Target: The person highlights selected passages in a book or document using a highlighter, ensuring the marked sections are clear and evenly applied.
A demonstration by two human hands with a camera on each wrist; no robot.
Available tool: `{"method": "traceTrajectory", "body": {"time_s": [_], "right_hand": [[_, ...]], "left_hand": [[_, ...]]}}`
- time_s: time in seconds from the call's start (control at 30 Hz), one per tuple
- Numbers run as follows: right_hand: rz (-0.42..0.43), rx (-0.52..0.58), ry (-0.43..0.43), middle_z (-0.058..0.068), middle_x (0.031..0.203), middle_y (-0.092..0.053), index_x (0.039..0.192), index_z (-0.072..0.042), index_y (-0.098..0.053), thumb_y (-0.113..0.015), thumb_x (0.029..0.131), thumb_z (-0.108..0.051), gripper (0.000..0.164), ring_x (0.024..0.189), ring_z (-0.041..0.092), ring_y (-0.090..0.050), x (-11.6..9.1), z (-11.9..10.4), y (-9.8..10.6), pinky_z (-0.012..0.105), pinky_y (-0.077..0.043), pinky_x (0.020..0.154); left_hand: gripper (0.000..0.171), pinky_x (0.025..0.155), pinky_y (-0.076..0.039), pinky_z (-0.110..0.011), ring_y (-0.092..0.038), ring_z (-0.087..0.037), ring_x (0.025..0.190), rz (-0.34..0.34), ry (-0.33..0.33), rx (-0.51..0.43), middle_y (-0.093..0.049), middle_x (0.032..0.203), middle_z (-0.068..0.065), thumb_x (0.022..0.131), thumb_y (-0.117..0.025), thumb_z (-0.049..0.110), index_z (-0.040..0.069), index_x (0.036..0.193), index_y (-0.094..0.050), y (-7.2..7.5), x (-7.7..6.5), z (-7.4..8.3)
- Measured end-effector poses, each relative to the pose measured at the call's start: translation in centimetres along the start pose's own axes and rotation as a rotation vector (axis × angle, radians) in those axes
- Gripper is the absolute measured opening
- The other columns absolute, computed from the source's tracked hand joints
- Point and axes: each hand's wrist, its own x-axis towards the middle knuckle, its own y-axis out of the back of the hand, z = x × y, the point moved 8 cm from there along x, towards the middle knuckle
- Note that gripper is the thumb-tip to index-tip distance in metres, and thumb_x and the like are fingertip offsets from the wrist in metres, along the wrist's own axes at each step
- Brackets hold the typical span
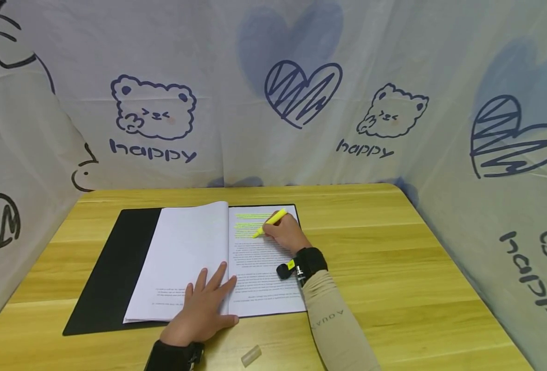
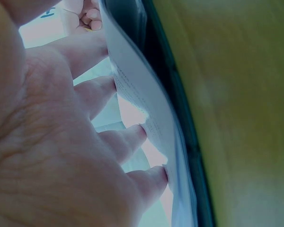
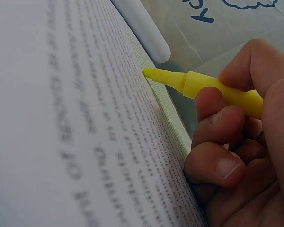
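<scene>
An open folder of printed pages (image 1: 264, 288) lies on the table, its black cover (image 1: 111, 278) showing at the left. My right hand (image 1: 286, 233) pinches a yellow highlighter (image 1: 273, 219) between thumb and fingers. In the right wrist view the highlighter's tip (image 3: 147, 72) touches the page at the lower edge of the yellow-marked lines (image 1: 250, 225). With fingers spread, my left hand (image 1: 203, 306) rests on the lower part of the left page (image 1: 185, 247), close to the fold. A pale translucent cap (image 1: 251, 356) lies on the table near the front, below the folder.
The wooden table (image 1: 394, 273) extends to the right of the folder. White cloth (image 1: 227, 103) with hearts, bears and lettering hangs behind the table and on both sides. A black band with a small camera (image 1: 284, 270) sits on the right wrist.
</scene>
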Motion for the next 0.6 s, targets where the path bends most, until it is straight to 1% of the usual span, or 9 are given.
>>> {"method": "traceTrajectory", "body": {"time_s": [0.37, 0.6], "right_hand": [[0.008, 0.015, 0.006, 0.003, 0.073, -0.065, 0.089, -0.008, -0.071, -0.068, 0.088, -0.017, 0.009, 0.068, 0.018, -0.055, -0.01, 0.31, 0.25, 0.029, -0.043, 0.065], [-0.001, 0.013, 0.013, 0.004, 0.074, -0.064, 0.088, -0.008, -0.07, -0.068, 0.088, -0.016, 0.009, 0.069, 0.019, -0.056, 0.12, 0.53, 0.35, 0.03, -0.044, 0.066]], "left_hand": [[0.083, 0.116, -0.004, -0.077, -0.004, -0.053, 0.154, 0.005, 0.002, 0.012, -0.019, 0.172, -0.013, 0.081, -0.088, 0.032, 0.011, 0.153, -0.052, -0.1, -0.02, 0.12], [0.082, 0.116, -0.002, -0.076, -0.002, -0.052, 0.155, 0.007, 0.008, -0.023, -0.019, 0.172, -0.013, 0.082, -0.087, 0.029, 0.011, 0.153, -0.051, -0.04, -0.23, 0.31]]}}
